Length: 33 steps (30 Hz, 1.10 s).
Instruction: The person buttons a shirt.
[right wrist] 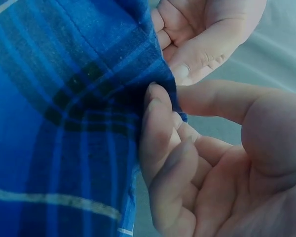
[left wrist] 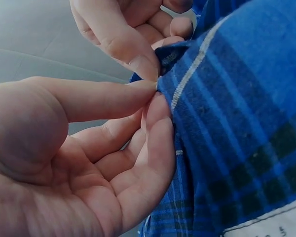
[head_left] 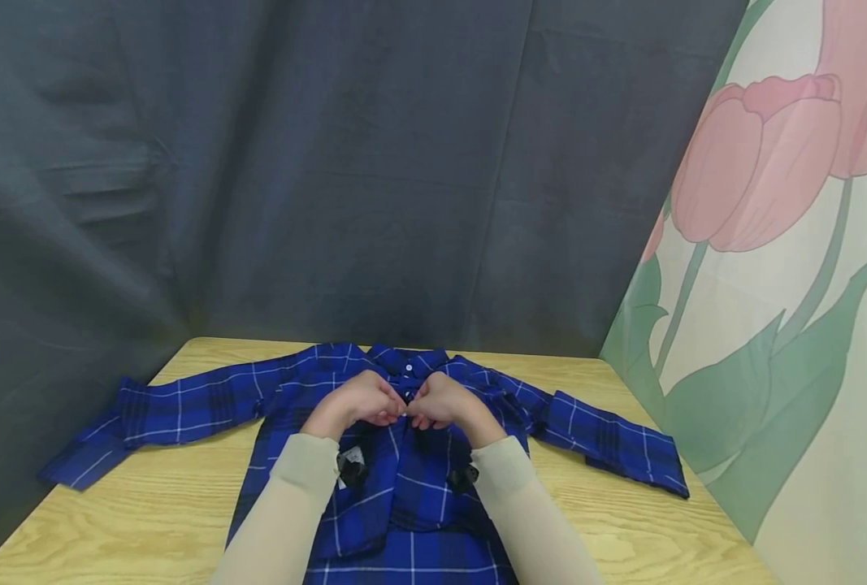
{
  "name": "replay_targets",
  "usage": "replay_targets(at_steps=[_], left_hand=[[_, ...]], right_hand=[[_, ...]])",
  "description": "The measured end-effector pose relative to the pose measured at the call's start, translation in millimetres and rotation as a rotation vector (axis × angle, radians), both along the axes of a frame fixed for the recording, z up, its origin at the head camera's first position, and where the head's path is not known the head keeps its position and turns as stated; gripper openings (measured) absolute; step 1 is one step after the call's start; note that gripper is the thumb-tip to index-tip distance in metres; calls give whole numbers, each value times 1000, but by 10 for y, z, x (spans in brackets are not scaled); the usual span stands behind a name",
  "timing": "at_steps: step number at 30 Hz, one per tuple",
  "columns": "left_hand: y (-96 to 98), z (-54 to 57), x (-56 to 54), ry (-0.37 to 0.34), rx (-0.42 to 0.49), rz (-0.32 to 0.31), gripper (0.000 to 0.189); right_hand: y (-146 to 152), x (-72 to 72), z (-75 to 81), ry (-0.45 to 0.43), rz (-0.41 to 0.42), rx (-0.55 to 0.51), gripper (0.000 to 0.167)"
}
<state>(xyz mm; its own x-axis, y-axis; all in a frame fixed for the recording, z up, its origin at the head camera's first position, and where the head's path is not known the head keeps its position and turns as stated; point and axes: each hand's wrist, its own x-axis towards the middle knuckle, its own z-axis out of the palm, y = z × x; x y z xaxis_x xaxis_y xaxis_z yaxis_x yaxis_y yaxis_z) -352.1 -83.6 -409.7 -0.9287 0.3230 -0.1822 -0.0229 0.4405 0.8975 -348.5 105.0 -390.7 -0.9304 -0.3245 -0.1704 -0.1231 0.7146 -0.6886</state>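
Note:
A blue plaid shirt (head_left: pixel 418 479) lies spread out, collar at the far side and both sleeves stretched sideways. Over its upper front my two hands meet at the placket. My left hand (head_left: pixel 366 398) pinches the shirt's front edge between thumb and fingers; the left wrist view shows the thumb tip pressed at the cloth. Opposite it, my right hand (head_left: pixel 442 401) pinches the other front edge, its thumb and curled fingers on the fabric (right wrist: pixel 89 108). A white button (head_left: pixel 408 368) shows near the collar, above the hands. Fingertips hide whatever is between them.
Beneath the shirt is a light wooden table (head_left: pixel 148 528). A dark curtain (head_left: pixel 374 179) hangs behind it, and a tulip-patterned wall covering (head_left: pixel 784 268) stands along the right side. A white label (left wrist: pixel 271 224) is on the cloth in the left wrist view.

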Motion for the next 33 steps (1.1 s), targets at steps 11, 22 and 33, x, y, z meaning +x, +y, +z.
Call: replay_targets(at_steps=[11,22,33], left_hand=[[11,0,17,16,-4,20,13],[20,-8,21,88,-2,83,16],[31,10,20,93,6,106,16]], right_hand=[[4,-8,11,-7,-43,-24,19],[-16,-9,5,0,-36,-44,16],[34,-20,18,-42,-16,-105,16]])
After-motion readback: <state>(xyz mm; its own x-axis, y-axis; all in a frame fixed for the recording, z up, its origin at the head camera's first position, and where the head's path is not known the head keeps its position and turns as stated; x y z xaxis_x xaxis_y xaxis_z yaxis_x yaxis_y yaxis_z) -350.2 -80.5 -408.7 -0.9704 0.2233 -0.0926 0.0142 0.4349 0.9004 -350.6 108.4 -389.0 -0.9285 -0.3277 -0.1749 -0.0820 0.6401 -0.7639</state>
